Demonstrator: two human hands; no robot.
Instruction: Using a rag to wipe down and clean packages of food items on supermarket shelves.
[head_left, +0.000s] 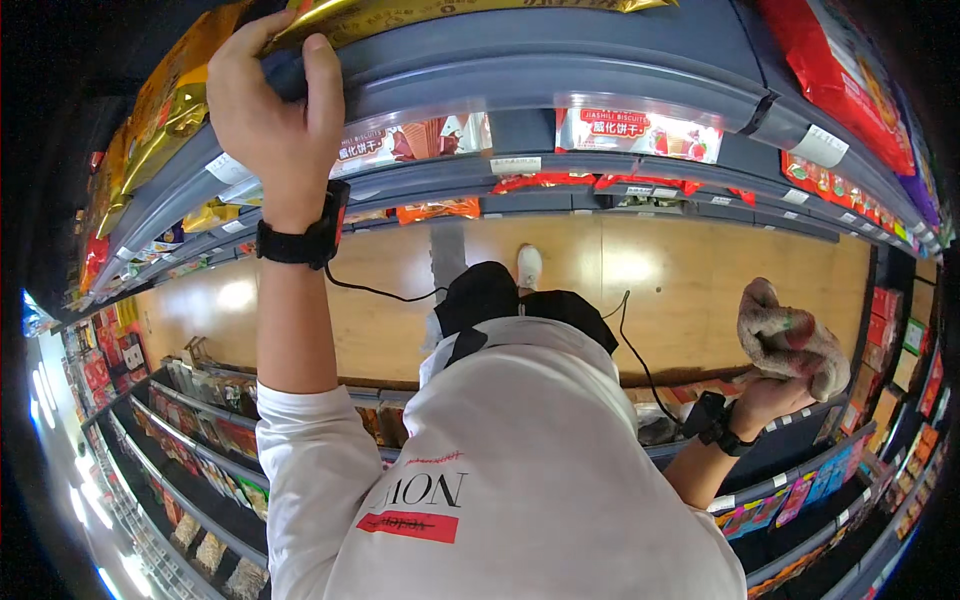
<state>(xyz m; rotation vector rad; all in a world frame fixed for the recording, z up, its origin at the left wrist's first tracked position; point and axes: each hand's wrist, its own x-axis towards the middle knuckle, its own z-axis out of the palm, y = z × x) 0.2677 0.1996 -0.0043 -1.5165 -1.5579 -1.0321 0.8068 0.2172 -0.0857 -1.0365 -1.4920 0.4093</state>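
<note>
My left hand (277, 105) reaches up to the upper shelf, its thumb and fingers at the near edge of a gold foil snack package (375, 21). Whether the fingers grip that package is not plain. More gold packages (169, 105) stand to the left of this hand. On the right, away from the front shelf, my right hand (776, 401) holds a crumpled, stained grey cloth (791, 337). Both wrists wear black straps with small devices and cables. Below the upper shelf lie boxes of wafer biscuits (637, 135).
A grey metal shelf edge (562, 82) with price tags curves across the front. Red bags (847, 90) sit at upper right. Behind me run more stocked shelves (202, 465), and others line the right side. A wooden-look floor (697, 300) lies between the rows.
</note>
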